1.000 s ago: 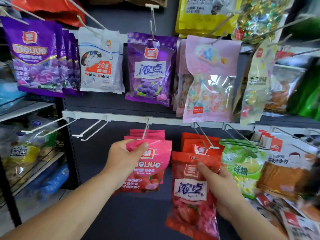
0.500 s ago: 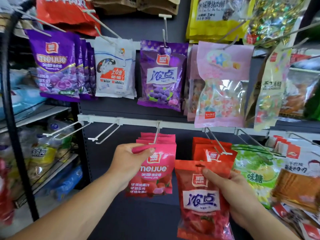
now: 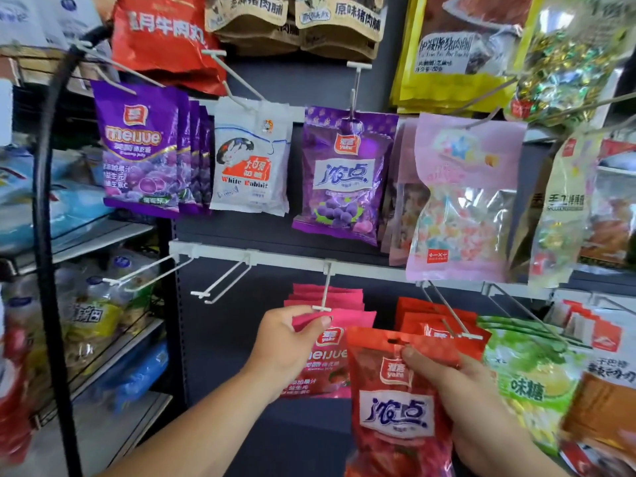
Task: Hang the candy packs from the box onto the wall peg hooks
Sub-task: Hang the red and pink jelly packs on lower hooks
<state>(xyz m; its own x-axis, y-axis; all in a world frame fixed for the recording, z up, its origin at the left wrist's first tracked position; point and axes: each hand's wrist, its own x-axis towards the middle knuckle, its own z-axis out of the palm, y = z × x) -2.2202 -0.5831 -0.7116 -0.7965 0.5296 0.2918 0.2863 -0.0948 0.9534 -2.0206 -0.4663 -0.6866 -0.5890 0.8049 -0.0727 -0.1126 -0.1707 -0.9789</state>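
My left hand pinches the top edge of a pink candy pack, right at the tip of a white peg hook. Several more pink packs hang behind it on that hook. My right hand grips a red candy pack near its top, held in front of the wall, just left of the tip of a peg hook that carries red packs. The box is not in view.
Two bare double-wire peg hooks stick out to the left of the pink packs. Purple, white and pastel packs hang on the row above. Green packs hang to the right. A black shelf frame with stocked shelves stands at left.
The view has tilted upward a little, so everything sits lower in frame. My left hand stays on the pink pack at the hook tip. My right hand has raised the red pack slightly.
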